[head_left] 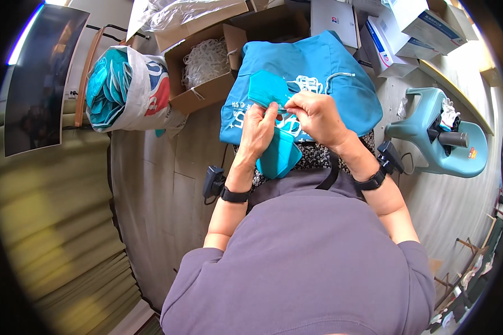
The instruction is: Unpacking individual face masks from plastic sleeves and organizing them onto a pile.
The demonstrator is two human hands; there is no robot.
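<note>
Over my lap lies a blue cloth (355, 103) with white printing. My left hand (257, 133) is closed on the edge of a teal face mask (267, 86), thumb and fingers pinching it. Beside it my right hand (322, 118) is closed in a pinch at the same edge; what its fingertips hold is too small to make out. Another teal mask (279, 154) hangs below my hands, partly hidden by the left one. White elastic ear loops (308, 84) lie on the cloth just beyond my right hand.
At the left stands a white sack (140, 67) filled with teal masks. An open carton (198, 102) holds a heap of white elastic loops. White boxes (390, 54) are stacked at the far right. A light-blue plastic stool (469, 159) bears a dark cylinder and a white bundle.
</note>
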